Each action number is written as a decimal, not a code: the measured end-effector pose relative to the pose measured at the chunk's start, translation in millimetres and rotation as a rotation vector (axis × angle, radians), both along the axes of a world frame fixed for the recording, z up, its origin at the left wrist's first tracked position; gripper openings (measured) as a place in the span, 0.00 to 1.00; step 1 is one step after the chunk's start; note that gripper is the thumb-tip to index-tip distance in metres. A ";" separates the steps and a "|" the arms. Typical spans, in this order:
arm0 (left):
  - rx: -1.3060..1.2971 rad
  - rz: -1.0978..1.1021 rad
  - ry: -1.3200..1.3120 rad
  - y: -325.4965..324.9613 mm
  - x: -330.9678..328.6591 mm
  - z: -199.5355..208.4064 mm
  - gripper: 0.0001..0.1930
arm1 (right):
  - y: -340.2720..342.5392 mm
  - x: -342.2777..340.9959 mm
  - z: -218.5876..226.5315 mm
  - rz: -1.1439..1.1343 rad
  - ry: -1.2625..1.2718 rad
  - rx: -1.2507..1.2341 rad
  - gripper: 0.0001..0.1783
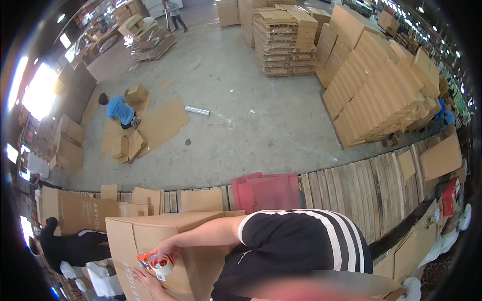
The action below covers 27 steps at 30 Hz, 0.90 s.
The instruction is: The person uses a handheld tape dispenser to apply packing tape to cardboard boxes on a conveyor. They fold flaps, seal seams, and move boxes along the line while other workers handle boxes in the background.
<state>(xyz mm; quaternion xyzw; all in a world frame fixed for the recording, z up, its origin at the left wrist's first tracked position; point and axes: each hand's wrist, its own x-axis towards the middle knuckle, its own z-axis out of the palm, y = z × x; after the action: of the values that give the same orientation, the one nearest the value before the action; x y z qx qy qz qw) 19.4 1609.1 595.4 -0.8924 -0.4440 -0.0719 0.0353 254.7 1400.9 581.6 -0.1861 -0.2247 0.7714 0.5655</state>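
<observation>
A large brown carton stands in front of me at the lower left, a seam running along its top. My right hand grips an orange-red tape dispenser that carries a roll of pale tape, held at the carton's surface. Close below it, my left hand lies on the same carton with its fingers stretched out. Whether the tape is stuck to the board is too small to tell.
A slatted wooden conveyor runs behind the carton, with red sheets and cardboard pieces on it. A co-worker in black stands at the left beside another carton. Beyond, someone in blue crouches on cardboard; stacked cartons rise at right.
</observation>
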 end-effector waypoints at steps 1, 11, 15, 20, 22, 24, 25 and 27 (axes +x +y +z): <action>0.033 0.078 -0.017 -2.4 0.8 -6.1 0.37 | -5.7 5.6 -3.7 0.007 -0.004 0.008 0.30; 0.008 0.208 0.113 -84.1 68.7 -10.6 0.39 | -8.6 37.2 108.6 -0.589 -0.535 0.243 0.31; -0.127 0.136 0.077 -115.5 86.3 1.1 0.40 | 46.9 59.2 148.3 -0.758 -0.338 0.704 0.33; -0.197 -0.168 -0.044 -153.2 54.5 15.5 0.41 | 76.8 72.5 69.4 -0.790 -0.983 -0.024 0.30; -0.245 -0.248 -0.015 -148.0 42.1 24.0 0.39 | 80.8 80.5 41.2 -1.080 -1.088 0.117 0.30; -0.317 -0.424 -0.034 -121.7 43.1 33.0 0.35 | 76.2 95.0 26.6 -1.326 -1.127 0.322 0.25; -0.257 -0.580 -0.141 -105.9 40.0 35.0 0.27 | 70.8 95.9 22.5 -0.946 -0.636 0.281 0.25; -0.774 -0.397 -0.436 -57.8 50.5 39.6 0.23 | 54.5 109.6 26.3 -0.845 -0.456 0.241 0.26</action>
<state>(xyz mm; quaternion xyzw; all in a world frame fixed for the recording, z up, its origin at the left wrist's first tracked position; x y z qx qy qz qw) 69.9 1551.3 634.9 -0.8718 -0.2562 -0.0921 -0.4073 364.2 1455.4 607.9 -0.3582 -0.3350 0.3829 0.7828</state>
